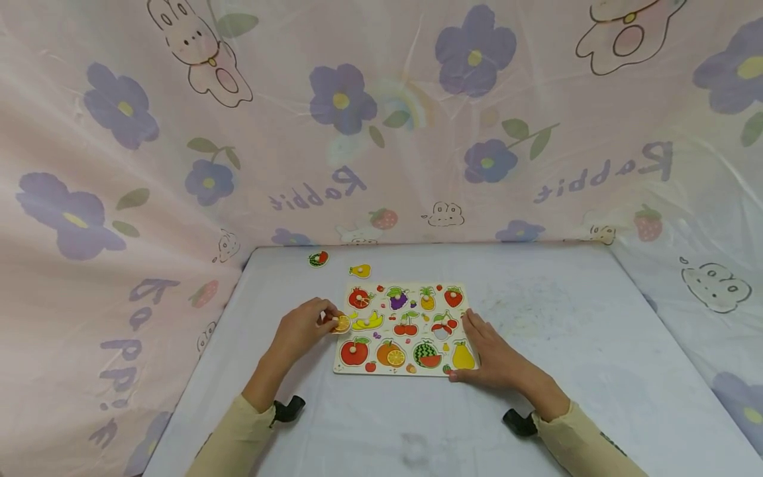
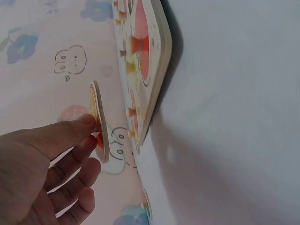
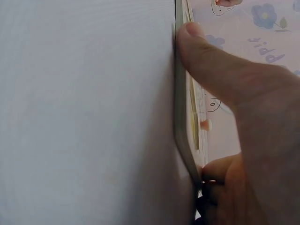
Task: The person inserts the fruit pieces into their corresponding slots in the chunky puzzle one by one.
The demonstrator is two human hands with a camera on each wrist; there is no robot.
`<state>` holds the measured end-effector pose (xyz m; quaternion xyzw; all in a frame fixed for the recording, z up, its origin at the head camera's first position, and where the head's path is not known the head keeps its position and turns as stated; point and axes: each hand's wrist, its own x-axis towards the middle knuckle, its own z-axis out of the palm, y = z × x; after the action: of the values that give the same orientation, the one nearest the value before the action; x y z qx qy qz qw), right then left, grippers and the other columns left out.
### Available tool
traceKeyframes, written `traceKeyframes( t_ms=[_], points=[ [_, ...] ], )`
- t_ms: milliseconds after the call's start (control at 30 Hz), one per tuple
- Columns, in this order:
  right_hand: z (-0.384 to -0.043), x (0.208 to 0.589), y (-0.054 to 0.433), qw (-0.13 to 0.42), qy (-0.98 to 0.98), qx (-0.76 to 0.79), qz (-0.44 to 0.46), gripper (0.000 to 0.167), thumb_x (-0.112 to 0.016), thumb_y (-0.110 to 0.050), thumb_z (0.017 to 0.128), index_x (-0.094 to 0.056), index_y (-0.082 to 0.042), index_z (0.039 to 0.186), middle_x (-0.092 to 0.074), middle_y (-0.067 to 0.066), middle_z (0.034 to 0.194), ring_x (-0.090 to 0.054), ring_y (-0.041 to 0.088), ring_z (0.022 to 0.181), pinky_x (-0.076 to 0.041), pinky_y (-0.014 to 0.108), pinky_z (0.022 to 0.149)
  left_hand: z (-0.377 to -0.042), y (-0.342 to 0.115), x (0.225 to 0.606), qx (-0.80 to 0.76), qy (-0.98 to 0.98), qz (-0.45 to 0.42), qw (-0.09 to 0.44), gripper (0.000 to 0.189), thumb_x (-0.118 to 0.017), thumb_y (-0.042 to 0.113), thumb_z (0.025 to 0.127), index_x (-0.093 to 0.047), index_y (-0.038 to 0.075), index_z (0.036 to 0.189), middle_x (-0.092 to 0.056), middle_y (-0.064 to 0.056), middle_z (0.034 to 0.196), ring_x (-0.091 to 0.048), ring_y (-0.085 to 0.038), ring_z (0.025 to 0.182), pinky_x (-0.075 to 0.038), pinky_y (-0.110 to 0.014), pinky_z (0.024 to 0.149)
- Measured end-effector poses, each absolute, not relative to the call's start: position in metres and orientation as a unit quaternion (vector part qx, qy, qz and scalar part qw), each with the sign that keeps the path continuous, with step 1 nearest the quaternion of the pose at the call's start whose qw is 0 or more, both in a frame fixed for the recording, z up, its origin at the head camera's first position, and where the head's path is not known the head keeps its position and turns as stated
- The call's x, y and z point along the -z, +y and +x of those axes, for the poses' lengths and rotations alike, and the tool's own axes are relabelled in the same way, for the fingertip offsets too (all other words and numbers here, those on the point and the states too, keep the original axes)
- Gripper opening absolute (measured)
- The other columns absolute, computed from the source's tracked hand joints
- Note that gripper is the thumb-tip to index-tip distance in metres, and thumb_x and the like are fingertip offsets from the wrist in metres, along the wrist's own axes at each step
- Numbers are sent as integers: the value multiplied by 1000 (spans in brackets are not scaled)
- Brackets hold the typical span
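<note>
My left hand [image 1: 306, 326] pinches an orange-fruit puzzle piece [image 1: 341, 322] between thumb and fingers, just over the left edge of a wooden fruit puzzle board [image 1: 417, 338]. In the left wrist view the piece [image 2: 99, 123] stands on edge, apart from the board [image 2: 159, 61]. At the board's near right corner, my right hand [image 1: 497, 354] holds on, thumb along the near edge and fingers against the right edge. Knobbed pieces such as the apple [image 1: 354, 352] and cherries [image 1: 406, 324] lie in the board. Its orange [image 1: 390, 354], watermelon [image 1: 427, 354] and pear [image 1: 463, 355] pictures show no knobs.
Beyond the board lie a loose watermelon piece [image 1: 318, 259] and a loose pear piece [image 1: 360, 270]. A white cloth covers the table [image 1: 554, 285]. Printed curtains [image 1: 405, 165] hang behind it and at both sides. Each wrist bears a black camera mount [image 1: 289, 409].
</note>
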<state>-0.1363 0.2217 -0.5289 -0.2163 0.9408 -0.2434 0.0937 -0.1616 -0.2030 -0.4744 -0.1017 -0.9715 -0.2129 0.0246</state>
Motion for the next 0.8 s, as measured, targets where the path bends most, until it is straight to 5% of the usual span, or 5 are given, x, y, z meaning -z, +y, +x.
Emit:
traceKeyframes(
  t_ms=[800],
  points=[
    [-137,529,222,88,940,241,-222,134,-84,-71,80,-17,5,168,-12,24,177,-18,43,162,-20,61,128,-156,-156,474,207,-964,-166,-15,15,-86,26,94,-76,22,104,-66,12,93,-57,-10,84,-53,-28,77]
  ],
)
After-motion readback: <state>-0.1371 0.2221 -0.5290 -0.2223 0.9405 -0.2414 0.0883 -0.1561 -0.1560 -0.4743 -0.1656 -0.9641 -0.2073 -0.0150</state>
